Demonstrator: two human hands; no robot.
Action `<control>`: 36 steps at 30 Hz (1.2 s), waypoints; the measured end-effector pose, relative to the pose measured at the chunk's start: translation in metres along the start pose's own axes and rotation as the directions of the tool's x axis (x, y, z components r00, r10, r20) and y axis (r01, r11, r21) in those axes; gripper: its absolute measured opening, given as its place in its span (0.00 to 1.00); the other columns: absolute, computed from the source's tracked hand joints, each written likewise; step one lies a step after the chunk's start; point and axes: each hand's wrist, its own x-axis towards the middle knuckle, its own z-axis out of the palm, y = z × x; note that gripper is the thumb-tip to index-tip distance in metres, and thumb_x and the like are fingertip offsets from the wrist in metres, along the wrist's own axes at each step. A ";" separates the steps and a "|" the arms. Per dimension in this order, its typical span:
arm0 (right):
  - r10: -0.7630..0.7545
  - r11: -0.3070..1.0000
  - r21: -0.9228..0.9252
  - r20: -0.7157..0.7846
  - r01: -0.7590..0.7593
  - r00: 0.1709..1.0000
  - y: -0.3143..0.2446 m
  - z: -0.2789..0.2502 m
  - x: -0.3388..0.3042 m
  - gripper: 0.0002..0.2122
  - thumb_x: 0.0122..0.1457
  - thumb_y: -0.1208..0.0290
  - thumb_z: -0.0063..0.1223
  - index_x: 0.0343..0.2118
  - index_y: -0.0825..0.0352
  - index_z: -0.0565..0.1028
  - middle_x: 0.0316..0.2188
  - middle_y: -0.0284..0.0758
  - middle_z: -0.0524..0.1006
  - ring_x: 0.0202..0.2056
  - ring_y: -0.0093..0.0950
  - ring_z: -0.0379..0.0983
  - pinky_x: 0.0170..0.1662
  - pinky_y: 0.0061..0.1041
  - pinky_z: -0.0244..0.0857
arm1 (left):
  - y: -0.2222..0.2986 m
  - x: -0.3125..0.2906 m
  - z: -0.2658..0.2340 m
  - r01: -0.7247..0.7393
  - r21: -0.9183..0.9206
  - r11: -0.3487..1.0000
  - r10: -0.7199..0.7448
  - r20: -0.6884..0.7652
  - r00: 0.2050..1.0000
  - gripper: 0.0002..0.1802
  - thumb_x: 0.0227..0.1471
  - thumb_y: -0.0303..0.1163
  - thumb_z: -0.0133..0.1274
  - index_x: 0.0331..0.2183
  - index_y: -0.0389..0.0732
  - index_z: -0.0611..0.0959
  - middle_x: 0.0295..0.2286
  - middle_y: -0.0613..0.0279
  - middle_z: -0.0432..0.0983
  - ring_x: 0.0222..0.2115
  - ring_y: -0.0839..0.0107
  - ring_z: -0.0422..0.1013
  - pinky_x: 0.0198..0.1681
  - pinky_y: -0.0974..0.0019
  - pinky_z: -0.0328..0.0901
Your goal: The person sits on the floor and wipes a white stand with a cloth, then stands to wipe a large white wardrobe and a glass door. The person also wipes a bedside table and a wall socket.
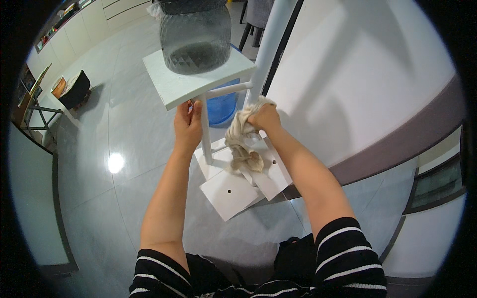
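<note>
A small white stand (171, 84) with a square top and slim legs is in front of me. On its top rests a smoky translucent container (196, 42). My left hand (189, 125) grips the stand just under the top, beside the front leg, its fingertips partly hidden by the edge. To the right of the stand, my right hand (266, 117) is closed round a crumpled cream cloth (243, 136), which hangs down over white panels (231, 193) with round holes near the foot of the stand.
A blue bucket (221, 110) stands behind the stand. On the right rises a white wall (367, 74) with a dark baseboard. A black box-like thing (77, 90) and a folding chair (37, 111) stand at far left, with white cabinets (82, 30) beyond.
</note>
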 end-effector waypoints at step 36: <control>-0.464 0.799 -0.213 0.377 0.563 0.802 -0.088 0.031 -0.047 0.11 0.53 0.75 0.48 0.39 0.69 0.77 0.43 0.46 0.76 0.47 0.44 0.72 0.47 0.37 0.69 | 0.000 -0.001 0.002 -0.107 -0.126 0.986 0.102 -0.052 0.993 0.15 0.61 0.32 0.47 0.47 0.36 0.71 0.36 0.60 0.72 0.36 0.76 0.67 0.43 0.70 0.65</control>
